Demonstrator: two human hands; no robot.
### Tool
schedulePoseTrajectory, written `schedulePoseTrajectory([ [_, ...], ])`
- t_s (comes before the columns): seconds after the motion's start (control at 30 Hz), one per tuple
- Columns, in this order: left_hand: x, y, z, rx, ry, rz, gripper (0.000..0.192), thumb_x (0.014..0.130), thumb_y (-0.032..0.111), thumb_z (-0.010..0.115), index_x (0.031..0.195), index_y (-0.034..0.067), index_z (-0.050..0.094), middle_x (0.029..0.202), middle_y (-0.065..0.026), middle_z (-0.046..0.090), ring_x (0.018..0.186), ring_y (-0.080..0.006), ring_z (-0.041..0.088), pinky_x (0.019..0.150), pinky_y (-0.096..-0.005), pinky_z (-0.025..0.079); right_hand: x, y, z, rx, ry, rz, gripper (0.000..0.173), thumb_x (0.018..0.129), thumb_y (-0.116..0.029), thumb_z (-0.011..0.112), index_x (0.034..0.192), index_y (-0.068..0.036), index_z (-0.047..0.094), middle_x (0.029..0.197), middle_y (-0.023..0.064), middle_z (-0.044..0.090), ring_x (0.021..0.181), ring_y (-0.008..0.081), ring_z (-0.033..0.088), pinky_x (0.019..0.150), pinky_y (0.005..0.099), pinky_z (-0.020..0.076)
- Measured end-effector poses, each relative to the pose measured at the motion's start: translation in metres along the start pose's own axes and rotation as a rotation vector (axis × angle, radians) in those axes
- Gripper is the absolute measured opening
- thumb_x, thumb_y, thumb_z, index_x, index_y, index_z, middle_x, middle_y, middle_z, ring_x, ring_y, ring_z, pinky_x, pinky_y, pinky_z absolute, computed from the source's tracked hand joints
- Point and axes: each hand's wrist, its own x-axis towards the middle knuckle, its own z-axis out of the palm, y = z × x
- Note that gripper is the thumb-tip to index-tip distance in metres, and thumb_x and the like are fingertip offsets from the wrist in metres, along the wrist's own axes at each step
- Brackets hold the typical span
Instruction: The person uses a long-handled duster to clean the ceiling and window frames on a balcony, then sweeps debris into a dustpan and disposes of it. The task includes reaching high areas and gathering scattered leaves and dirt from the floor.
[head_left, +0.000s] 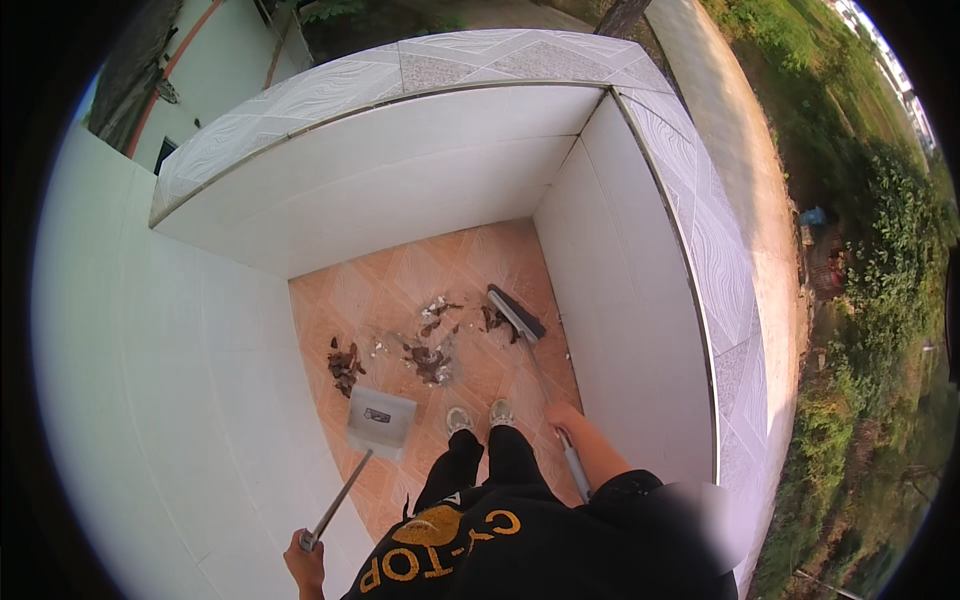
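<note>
My left hand (304, 559) grips the top of the metal handle of a grey long-handled dustpan (381, 421), whose pan rests on the orange tiled floor at lower left. My right hand (566, 420) is closed round the handle of a broom (516, 313) with dark bristles; its head lies on the floor near the right wall. Dry brown leaves (345, 366) lie just beyond the dustpan. A pile of leaves mixed with white bits (430, 363) is in the middle, and a smaller one (436, 311) sits farther off. More leaves (493, 321) touch the broom head's left side.
White tiled walls stand at the left (225, 360), ahead (375, 172) and at the right (630, 277), the last two topped by a patterned tile ledge (510, 60). My shoes (480, 418) are on the floor between dustpan and broom. Outside are a path (772, 262) and bushes.
</note>
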Motion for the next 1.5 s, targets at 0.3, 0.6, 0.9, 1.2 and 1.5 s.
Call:
schedulePoseTrajectory([
  [0.3,0.002,0.039,0.011,0.115,-0.071,0.057,0.027,0.064,0.005,0.066,0.089,0.006,0.059,0.068,-0.0152,0.060,0.066,-0.0352,0.060,0.061,-0.0383,0.048,-0.018,0.043,0.056,0.465,0.096,0.111,0.017,0.062,-0.009,0.070,0.077,0.000,0.067,0.081,0.0165,0.066,0.074,0.0315,0.065,0.063,0.0420,0.0512],
  [0.6,-0.011,0.096,-0.001,-0.072,-0.067,0.010,0.017,0.068,0.004,0.062,0.085,0.001,0.059,0.061,-0.0064,0.057,0.048,-0.0144,0.055,0.045,-0.0296,0.046,-0.062,0.021,0.124,0.752,0.258,0.034,0.028,0.077,-0.018,0.052,0.094,0.003,0.062,0.075,0.0228,0.062,0.059,0.0310,0.063,0.053,0.0415,0.0482],
  [0.9,0.001,0.143,0.005,-0.070,-0.085,0.196,0.016,0.070,0.003,0.061,0.085,0.000,0.056,0.057,-0.0034,0.051,0.044,-0.0100,0.048,0.041,-0.0251,0.041,-0.042,0.031,0.137,0.766,0.179,-0.031,0.020,0.073,-0.019,0.055,0.071,-0.002,0.065,0.064,0.0151,0.063,0.060,0.0263,0.062,0.055,0.0399,0.0487],
  [1.2,0.009,0.157,-0.015,-0.094,-0.023,0.265,0.015,0.071,0.004,0.061,0.086,0.002,0.057,0.056,-0.0020,0.051,0.043,-0.0097,0.047,0.042,-0.0254,0.041,-0.145,-0.027,0.124,1.225,0.094,0.219,0.022,0.075,-0.019,0.057,0.072,0.002,0.059,0.062,0.0168,0.062,0.059,0.0306,0.062,0.057,0.0396,0.0490],
  [1.5,0.094,0.138,-0.017,0.139,-0.146,0.536,0.022,0.069,0.006,0.064,0.090,0.003,0.058,0.058,-0.0059,0.053,0.049,-0.0115,0.049,0.049,-0.0277,0.043,-0.189,-0.070,0.339,2.291,0.058,0.632,0.017,0.083,-0.011,0.050,0.073,0.003,0.051,0.052,0.0095,0.049,0.042,0.0190,0.046,0.041,0.0335,0.0386],
])
